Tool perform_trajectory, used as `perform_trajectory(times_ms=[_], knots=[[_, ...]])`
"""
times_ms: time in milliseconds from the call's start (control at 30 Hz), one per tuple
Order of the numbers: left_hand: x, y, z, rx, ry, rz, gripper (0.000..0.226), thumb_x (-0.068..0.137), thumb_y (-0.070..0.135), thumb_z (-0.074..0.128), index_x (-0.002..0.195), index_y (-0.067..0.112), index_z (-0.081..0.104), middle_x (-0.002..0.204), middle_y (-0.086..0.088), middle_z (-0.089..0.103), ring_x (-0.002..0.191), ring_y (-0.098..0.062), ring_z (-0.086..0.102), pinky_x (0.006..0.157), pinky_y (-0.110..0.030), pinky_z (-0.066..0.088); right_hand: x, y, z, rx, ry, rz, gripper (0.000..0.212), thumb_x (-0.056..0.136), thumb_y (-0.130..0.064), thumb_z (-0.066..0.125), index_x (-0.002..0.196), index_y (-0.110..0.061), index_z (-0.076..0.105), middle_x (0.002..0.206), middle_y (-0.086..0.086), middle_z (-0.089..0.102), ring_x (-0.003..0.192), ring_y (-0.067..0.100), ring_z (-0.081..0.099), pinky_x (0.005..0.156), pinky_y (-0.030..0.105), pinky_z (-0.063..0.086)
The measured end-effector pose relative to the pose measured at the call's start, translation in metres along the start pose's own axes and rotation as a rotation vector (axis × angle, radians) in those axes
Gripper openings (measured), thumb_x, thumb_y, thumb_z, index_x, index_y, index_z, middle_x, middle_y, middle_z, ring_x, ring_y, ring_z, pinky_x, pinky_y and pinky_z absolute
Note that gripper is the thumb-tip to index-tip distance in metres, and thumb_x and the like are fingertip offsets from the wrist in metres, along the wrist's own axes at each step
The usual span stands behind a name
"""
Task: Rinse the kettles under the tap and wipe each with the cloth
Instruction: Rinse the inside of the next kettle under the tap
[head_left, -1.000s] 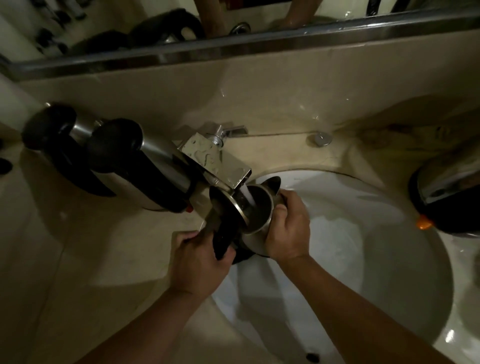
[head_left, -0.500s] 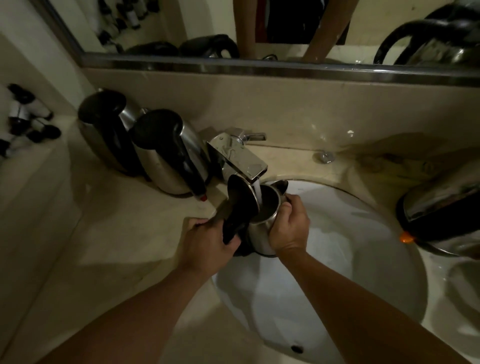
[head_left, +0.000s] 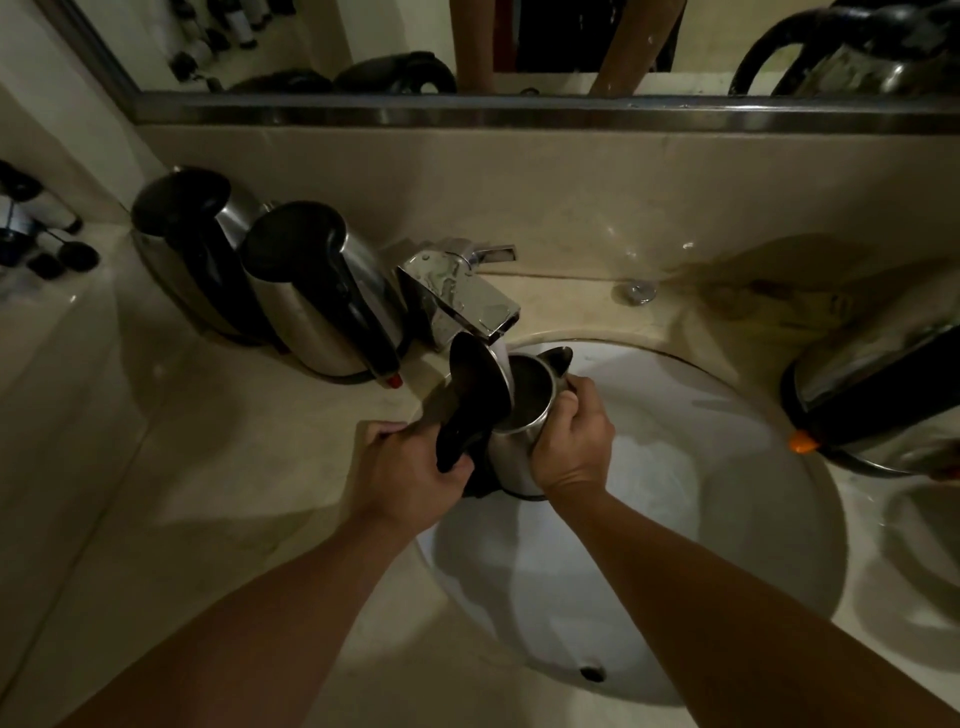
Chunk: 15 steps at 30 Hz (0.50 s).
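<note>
A steel kettle (head_left: 519, 441) with its black lid (head_left: 478, 384) flipped open is held over the left rim of the white sink (head_left: 701, 519). Water from the chrome tap (head_left: 462, 296) runs into its mouth. My left hand (head_left: 410, 473) grips the kettle's black handle. My right hand (head_left: 571, 441) wraps around the steel body on the right side. Two more steel kettles with black handles (head_left: 197, 249) (head_left: 322, 291) stand on the counter left of the tap. Another kettle (head_left: 878, 395) sits at the right edge. No cloth is in view.
A beige counter (head_left: 208, 493) surrounds the sink. Small dark-capped bottles (head_left: 36, 228) stand on a ledge at far left. A mirror (head_left: 519, 41) runs along the back wall. A round chrome knob (head_left: 636, 291) sits behind the basin.
The view has pulled back and tilted up, showing more mirror and counter. Both hands keep the same hold on the kettle under the running tap.
</note>
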<state>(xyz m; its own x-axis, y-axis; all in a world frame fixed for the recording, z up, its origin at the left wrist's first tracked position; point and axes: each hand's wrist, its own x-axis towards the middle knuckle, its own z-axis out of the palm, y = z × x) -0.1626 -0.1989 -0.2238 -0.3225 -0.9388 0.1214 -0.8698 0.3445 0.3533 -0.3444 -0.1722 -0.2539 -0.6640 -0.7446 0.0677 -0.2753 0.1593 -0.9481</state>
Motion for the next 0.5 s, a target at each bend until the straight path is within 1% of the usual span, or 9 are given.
perform_trajectory(times_ms=[67,167,300,400,500], knots=[[0.0006,0.0003,0.0014,-0.007,0.001,-0.013,0.025,0.074,0.048,0.057,0.063,0.03,0.044,0.052,0.009,0.052,0.057,-0.009,0.052,0.082,-0.025,0.032,0.002,0.0007,0.0007,-0.008,0.008,-0.005,0.032,0.1,-0.045,0.032,0.102,-0.032,0.06,0.09,-0.004,0.067,0.086,0.014,0.064,0.076,0.039,0.057],[0.0012,0.0006,0.0023,0.01,-0.006,-0.01,0.026,0.075,0.048,0.058,0.063,0.03,0.044,0.051,0.011,0.05,0.054,-0.008,0.047,0.082,-0.025,0.032,0.005,0.0039,0.0021,-0.028,0.009,-0.012,0.03,0.102,-0.043,0.033,0.102,-0.032,0.061,0.087,-0.004,0.067,0.083,0.017,0.064,0.074,0.042,0.058],[0.0026,0.0001,0.0018,0.019,-0.015,-0.016,0.026,0.075,0.047,0.061,0.064,0.028,0.047,0.053,0.009,0.055,0.059,-0.01,0.057,0.078,-0.022,0.026,0.0078,0.007,0.0041,-0.044,0.007,-0.02,0.031,0.103,-0.043,0.033,0.104,-0.031,0.062,0.089,-0.003,0.067,0.084,0.017,0.064,0.075,0.043,0.058],[0.0015,-0.0006,0.0018,0.005,-0.016,-0.029,0.029,0.074,0.048,0.06,0.061,0.026,0.046,0.051,0.008,0.054,0.058,-0.012,0.056,0.077,-0.023,0.026,0.0067,0.0082,0.0053,-0.045,0.007,-0.016,0.031,0.103,-0.043,0.033,0.104,-0.031,0.062,0.09,-0.002,0.068,0.085,0.018,0.065,0.076,0.044,0.059],[0.0016,0.0005,0.002,0.007,-0.016,-0.02,0.028,0.075,0.048,0.06,0.062,0.026,0.047,0.051,0.009,0.053,0.055,-0.01,0.054,0.079,-0.023,0.029,0.0073,0.01,0.0051,-0.047,0.006,-0.018,0.031,0.103,-0.044,0.033,0.105,-0.031,0.062,0.09,-0.002,0.067,0.084,0.018,0.065,0.074,0.047,0.059]])
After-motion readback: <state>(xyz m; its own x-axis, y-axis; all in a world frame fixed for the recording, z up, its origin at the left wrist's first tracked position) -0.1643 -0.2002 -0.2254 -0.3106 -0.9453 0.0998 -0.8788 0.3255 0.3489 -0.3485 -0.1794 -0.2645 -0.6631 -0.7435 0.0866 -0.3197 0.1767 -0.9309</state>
